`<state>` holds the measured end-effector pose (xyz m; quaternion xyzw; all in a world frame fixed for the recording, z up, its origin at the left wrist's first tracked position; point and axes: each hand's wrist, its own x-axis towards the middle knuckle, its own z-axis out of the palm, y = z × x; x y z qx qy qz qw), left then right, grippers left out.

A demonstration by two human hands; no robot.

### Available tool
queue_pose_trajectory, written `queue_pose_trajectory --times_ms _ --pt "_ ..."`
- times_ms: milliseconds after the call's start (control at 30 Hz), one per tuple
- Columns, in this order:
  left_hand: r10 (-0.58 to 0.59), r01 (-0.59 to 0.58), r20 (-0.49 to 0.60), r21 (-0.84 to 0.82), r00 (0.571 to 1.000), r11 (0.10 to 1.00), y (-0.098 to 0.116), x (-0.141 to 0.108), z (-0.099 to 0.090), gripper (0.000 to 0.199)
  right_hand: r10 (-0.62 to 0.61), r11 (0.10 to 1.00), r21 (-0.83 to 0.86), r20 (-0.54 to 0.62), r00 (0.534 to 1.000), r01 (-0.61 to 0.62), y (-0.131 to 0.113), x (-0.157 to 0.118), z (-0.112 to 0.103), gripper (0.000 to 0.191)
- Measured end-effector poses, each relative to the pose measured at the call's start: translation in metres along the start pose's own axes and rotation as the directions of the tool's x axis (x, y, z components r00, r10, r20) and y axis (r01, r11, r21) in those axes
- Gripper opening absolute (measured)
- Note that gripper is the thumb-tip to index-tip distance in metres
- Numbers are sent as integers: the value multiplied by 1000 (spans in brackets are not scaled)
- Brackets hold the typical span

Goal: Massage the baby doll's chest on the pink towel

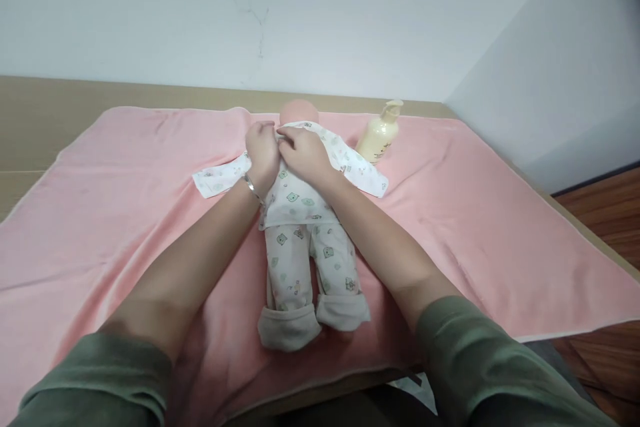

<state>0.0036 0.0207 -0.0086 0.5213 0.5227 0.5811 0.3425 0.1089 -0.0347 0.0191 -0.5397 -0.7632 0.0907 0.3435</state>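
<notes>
A baby doll lies on a pink blanket, its round head (299,111) at the far end. It is dressed in a white printed top (295,203) with the sleeves spread to both sides, and matching trousers (290,267) with rolled cuffs. My left hand (263,150) is at the neck of the top, its fingers curled; the fingertips are partly hidden. Close beside it, my right hand (305,152) has thumb and forefinger pinched at the top's neckline. Both hands appear to grip the fabric there.
A cream pump bottle (377,137) leans on the pink blanket (480,213), right of the doll's shoulder. The blanket covers most of a wooden table (30,113), which stands against a white wall (350,27). A dark wooden floor shows at the right.
</notes>
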Motion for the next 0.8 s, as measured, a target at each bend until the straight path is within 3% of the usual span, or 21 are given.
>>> queue_pose_trajectory --times_ms 133,200,433,533,633,800 --pt "130 -146 100 174 986 974 -2 -19 5 24 139 989 57 -116 983 -133 22 4 4 43" --pt "150 -183 152 232 977 955 -2 -22 3 27 154 987 65 -133 979 -146 27 4 6 42" --pt "276 -403 349 376 896 835 -15 -20 -7 40 -46 998 42 -40 998 48 55 -1 5 46" --pt "259 -399 347 430 901 810 -19 -22 -9 39 -59 997 49 3 998 58 69 -6 1 44" --pt "229 -370 330 470 916 802 -18 -25 -11 40 78 997 13 0 997 -78 69 -12 -3 47" --pt "223 -366 324 501 920 784 -13 -27 -12 47 267 961 -73 -21 964 -268 47 -19 3 73"
